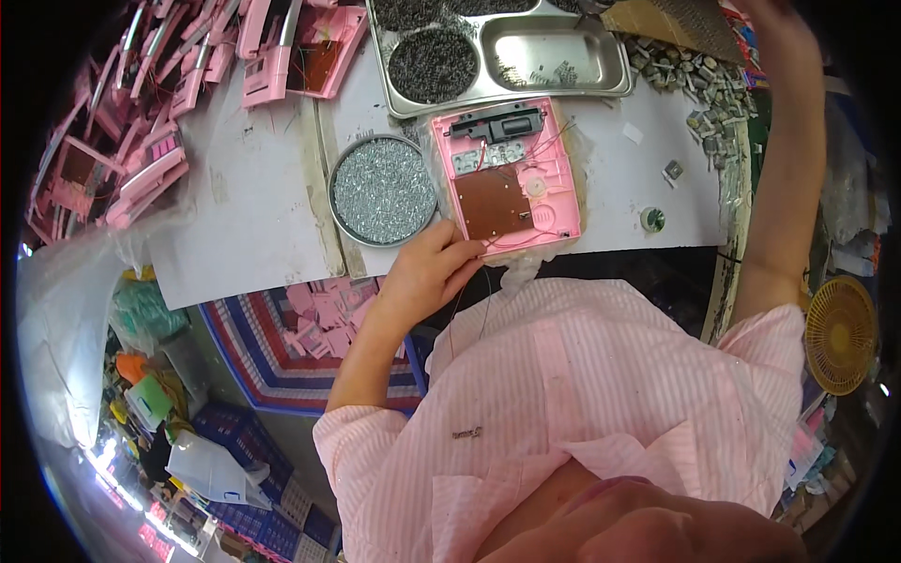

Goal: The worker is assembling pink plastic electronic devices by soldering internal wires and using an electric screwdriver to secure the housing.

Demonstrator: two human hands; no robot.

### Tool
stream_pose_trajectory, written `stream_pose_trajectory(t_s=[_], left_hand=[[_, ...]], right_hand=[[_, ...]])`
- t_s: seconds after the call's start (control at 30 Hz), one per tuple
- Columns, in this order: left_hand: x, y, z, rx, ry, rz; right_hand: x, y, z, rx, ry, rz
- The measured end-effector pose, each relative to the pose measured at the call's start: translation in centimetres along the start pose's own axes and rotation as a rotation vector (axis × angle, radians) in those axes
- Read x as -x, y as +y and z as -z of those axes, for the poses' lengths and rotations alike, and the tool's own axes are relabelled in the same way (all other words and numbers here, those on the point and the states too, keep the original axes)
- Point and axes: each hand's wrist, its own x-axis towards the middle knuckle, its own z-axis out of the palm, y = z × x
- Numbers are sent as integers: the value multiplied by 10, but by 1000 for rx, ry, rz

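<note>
A pink plastic case (572,202) lies open side up on the table in front of me. Inside it sit a brown circuit board (490,206), a black module (497,125), a silvery metal strip and thin wires. My left hand (427,267) grips the case's near left corner with thumb and fingers closed. Thin wires hang down beside those fingers. Far off to the right my right hand (784,28) reaches toward the upper edge, beside a heap of small metal motors (690,75). Its fingers are cut off by the picture's border.
Left of the case stands a round tin of small silver screws (385,190). A steel tray (615,80) with dark screws lies behind. Pink casings (155,174) pile up at the far left. Below the table is a striped basket (272,375) of pink parts. A green-and-white roll (653,220) sits right.
</note>
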Motion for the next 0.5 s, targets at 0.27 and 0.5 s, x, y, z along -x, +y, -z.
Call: stream_pose_trajectory(t_s=[0.27, 0.5], left_hand=[[-5, -5, -4, 35, 1, -1], [-6, -4, -3, 39, -6, -1]], right_hand=[[223, -113, -94, -347, -514, 148], [236, -116, -107, -235, -361, 272]])
